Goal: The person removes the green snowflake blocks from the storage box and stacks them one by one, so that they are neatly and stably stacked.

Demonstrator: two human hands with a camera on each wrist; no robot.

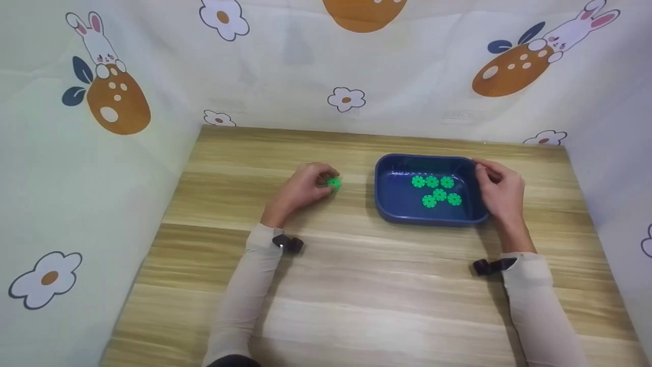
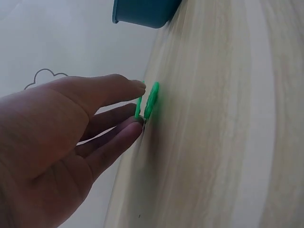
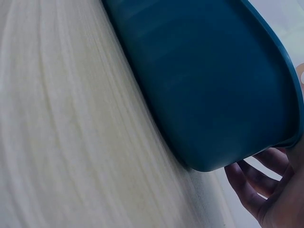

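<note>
A green notched plastic disc (image 1: pixel 334 183) is at the fingertips of my left hand (image 1: pixel 304 187), low over the wooden table left of the box. From the left wrist view, the thumb and fingers pinch one thin green disc (image 2: pixel 139 105) edge-on. A second green disc (image 2: pixel 152 99) stands close beside it on the table side; whether they touch I cannot tell. My right hand (image 1: pixel 504 191) grips the right end of a dark blue plastic box (image 1: pixel 395 220). Several similar green discs (image 1: pixel 439 194) lie flat inside it. In the right wrist view, fingers (image 3: pixel 244 187) rest against the box's outer wall.
The wood-grain tabletop (image 1: pixel 377 290) runs beneath both arms. Pale printed sheets with rabbits and flowers form a back wall (image 1: pixel 285 66) and side walls close to the table's edges. A small black camera sits on each wrist.
</note>
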